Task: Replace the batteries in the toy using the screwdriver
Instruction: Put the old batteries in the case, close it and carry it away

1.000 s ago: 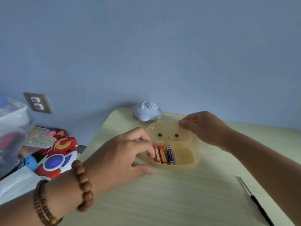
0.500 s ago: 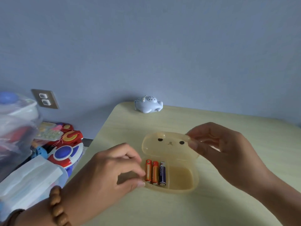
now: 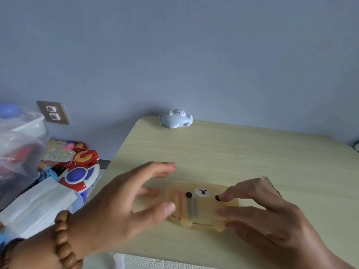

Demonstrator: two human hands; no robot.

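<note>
A person's left hand (image 3: 116, 206) is spread, fingers straight, its thumb at the left edge of a translucent yellow bear-faced case (image 3: 202, 209). The right hand (image 3: 268, 216) lays extended fingers flat on the case's lid, which is down. Batteries (image 3: 186, 207) show dimly through the lid, just beside the left thumb. The toy (image 3: 175, 119) (a small pale whale) sits well beyond both hands at the table's (image 3: 252, 152) far edge. This looks like the battery-fetching step. Next, the toy must come closer and be unscrewed. A thin rod behind the right hand, probably the screwdriver (image 3: 270, 183), is mostly hidden.
</note>
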